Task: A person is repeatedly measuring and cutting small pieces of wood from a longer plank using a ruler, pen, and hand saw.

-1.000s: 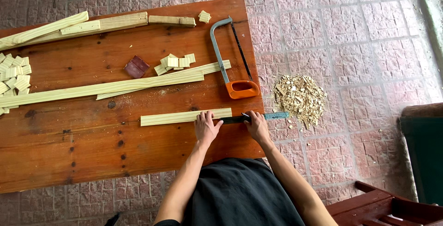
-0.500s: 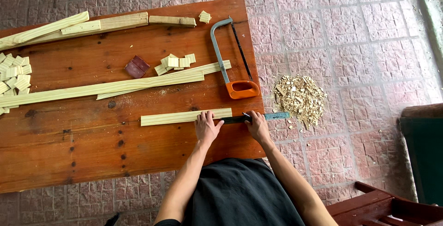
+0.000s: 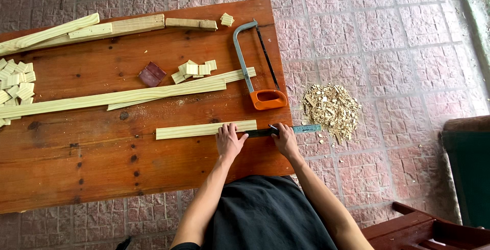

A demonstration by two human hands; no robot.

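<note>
A pale wooden strip (image 3: 196, 129) lies across the near part of the brown wooden table (image 3: 102, 168). My left hand (image 3: 229, 140) presses flat on the strip's right end, fingers spread. My right hand (image 3: 285, 140) is closed on a small dark pencil-like tool, its tip against a ruler (image 3: 298, 129) that lies end-on to the strip and sticks out past the table's right edge. A hacksaw (image 3: 255, 66) with an orange handle lies just beyond my hands.
Long pale slats (image 3: 112, 97) cross the table's middle, with small cut blocks (image 3: 195, 69) and a dark reddish block (image 3: 152, 74) behind them. More blocks (image 3: 15, 79) sit at the left edge. Wood offcuts (image 3: 331, 109) are heaped on the paving. A dark chair (image 3: 467, 168) stands right.
</note>
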